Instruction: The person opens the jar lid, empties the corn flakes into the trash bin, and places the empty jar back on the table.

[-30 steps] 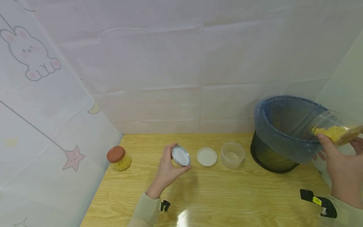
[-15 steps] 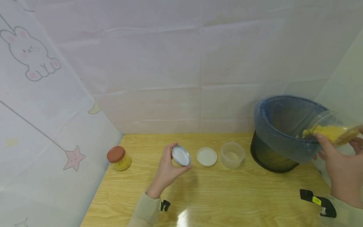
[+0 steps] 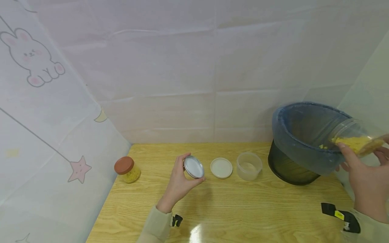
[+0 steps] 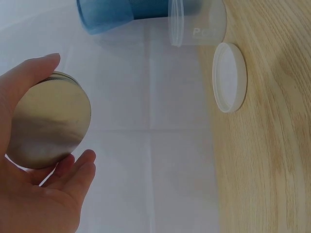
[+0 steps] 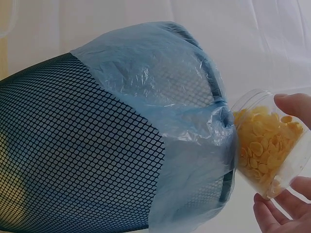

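The right hand [image 3: 369, 179] gripped a clear jar [image 5: 295, 160] of yellow flakes [image 5: 262, 143], tilted over the rim of a mesh bin [image 5: 82, 150] with a blue liner [image 5: 146, 73]. The left hand [image 3: 179, 182] pinched a silver lid [image 3: 193, 166] above the worktop [image 3: 243, 209], near a white lid [image 3: 221, 168].

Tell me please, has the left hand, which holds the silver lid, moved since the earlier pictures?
No. In the head view, the left hand holds the silver lid at the same gap from the white lid, with no visible shift.
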`<state>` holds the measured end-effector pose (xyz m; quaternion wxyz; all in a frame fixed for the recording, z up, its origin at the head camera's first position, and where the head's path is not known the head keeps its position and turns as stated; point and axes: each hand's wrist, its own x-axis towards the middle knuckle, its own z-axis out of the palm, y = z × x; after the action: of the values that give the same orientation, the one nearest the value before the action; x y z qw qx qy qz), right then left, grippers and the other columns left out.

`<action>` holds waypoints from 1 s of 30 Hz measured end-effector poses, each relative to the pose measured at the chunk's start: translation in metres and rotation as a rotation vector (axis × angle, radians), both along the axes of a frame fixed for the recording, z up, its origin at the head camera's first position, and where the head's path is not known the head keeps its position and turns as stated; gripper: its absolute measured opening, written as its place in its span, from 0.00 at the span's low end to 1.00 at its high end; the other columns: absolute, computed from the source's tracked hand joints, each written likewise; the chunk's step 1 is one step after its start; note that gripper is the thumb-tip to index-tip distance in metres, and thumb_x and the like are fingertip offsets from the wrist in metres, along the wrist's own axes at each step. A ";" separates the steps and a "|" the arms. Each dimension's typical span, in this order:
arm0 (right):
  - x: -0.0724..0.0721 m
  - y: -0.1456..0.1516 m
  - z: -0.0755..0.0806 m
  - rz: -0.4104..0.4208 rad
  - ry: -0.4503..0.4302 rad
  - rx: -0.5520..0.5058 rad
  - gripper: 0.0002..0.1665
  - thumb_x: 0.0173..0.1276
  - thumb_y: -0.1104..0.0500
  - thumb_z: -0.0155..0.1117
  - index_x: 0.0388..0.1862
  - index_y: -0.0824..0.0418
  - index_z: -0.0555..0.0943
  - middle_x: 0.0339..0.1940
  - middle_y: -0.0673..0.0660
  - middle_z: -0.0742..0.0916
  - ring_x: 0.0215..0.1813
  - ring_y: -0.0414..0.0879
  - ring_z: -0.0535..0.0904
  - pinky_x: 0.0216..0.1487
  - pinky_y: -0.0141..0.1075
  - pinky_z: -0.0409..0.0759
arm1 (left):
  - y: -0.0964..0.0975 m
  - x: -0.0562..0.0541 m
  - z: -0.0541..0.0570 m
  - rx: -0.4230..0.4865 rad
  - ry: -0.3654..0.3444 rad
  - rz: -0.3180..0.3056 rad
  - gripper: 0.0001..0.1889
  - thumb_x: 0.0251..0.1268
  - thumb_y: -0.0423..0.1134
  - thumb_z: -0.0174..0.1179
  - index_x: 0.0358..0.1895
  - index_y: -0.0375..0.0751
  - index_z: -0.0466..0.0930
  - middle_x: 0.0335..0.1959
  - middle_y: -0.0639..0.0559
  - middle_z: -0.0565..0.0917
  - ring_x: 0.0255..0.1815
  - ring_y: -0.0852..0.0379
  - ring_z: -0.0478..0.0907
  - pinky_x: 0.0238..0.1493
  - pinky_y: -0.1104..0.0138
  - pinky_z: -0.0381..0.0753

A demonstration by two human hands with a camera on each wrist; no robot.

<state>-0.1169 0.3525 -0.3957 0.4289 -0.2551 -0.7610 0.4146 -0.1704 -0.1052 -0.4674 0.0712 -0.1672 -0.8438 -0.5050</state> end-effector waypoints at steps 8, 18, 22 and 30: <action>-0.003 0.005 0.005 0.025 -0.034 -0.066 0.44 0.68 0.48 0.70 0.79 0.40 0.59 0.72 0.46 0.65 0.74 0.38 0.59 0.39 0.13 0.67 | 0.000 0.000 -0.001 0.000 0.001 0.002 0.49 0.47 0.43 0.83 0.73 0.44 0.62 0.62 0.51 0.71 0.61 0.52 0.71 0.61 0.53 0.75; -0.002 0.004 0.006 0.024 -0.038 -0.040 0.44 0.69 0.47 0.69 0.79 0.39 0.58 0.75 0.47 0.64 0.75 0.41 0.58 0.35 0.11 0.64 | 0.000 0.000 -0.002 -0.002 0.009 0.000 0.49 0.47 0.43 0.83 0.73 0.44 0.62 0.62 0.51 0.70 0.62 0.52 0.71 0.62 0.53 0.75; -0.001 0.006 0.004 0.013 -0.034 0.052 0.44 0.70 0.45 0.68 0.80 0.40 0.58 0.75 0.44 0.64 0.75 0.42 0.59 0.50 0.22 0.74 | 0.000 0.000 -0.002 -0.004 0.007 0.001 0.50 0.47 0.43 0.83 0.73 0.44 0.62 0.62 0.51 0.70 0.62 0.52 0.71 0.62 0.53 0.75; -0.003 0.007 0.004 0.024 -0.024 0.052 0.46 0.69 0.47 0.70 0.81 0.41 0.58 0.76 0.46 0.64 0.75 0.44 0.59 0.39 0.12 0.66 | 0.000 0.000 -0.001 -0.006 0.009 0.002 0.50 0.47 0.43 0.83 0.73 0.44 0.62 0.62 0.51 0.70 0.62 0.52 0.71 0.61 0.54 0.75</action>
<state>-0.1195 0.3598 -0.3921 0.4212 -0.2396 -0.7796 0.3968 -0.1706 -0.1054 -0.4682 0.0749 -0.1689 -0.8451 -0.5017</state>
